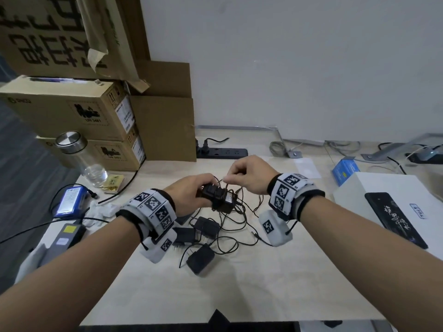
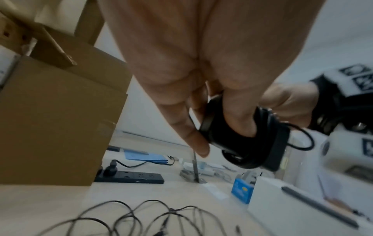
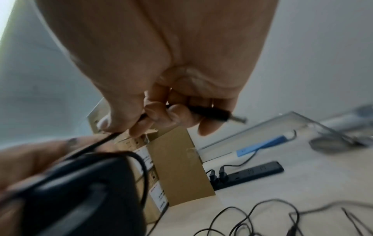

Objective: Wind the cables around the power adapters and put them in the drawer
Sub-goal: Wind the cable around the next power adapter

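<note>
Item one: black power adapter (image 1: 217, 196), held above the desk (image 1: 239, 283) in my left hand (image 1: 189, 192). My thumb and fingers are curled round its body, and several turns of its thin black cable (image 2: 264, 121) lie wrapped about it.

Item two: the free end of that cable, pinched in my right hand (image 1: 247, 174) just beside and slightly above the adapter. In the right wrist view my fingertips (image 3: 161, 111) clamp the cord near its barrel plug (image 3: 222, 114), whose metal tip pokes out past my fingers.

Item three: three more black adapters on the desk below my hands, one near the middle (image 1: 206, 226), one partly behind my left wrist band (image 1: 184, 234), one nearest me with its prongs pointing left (image 1: 200, 259). Their cables (image 1: 235, 238) lie loose and tangled among them.

Item four: black power strip (image 1: 221, 153) at the back of the desk, two plugs in its left end.

Item five: stacked cardboard boxes (image 1: 72, 116) at back left, a clear glass bottle with a steel lid (image 1: 81, 156) in front of them.

Item six: white box (image 1: 395, 212) at right with a black phone (image 1: 395, 219) lying on it; small blue box (image 1: 345, 170) behind.

Drawer: not seen in any view.
</note>
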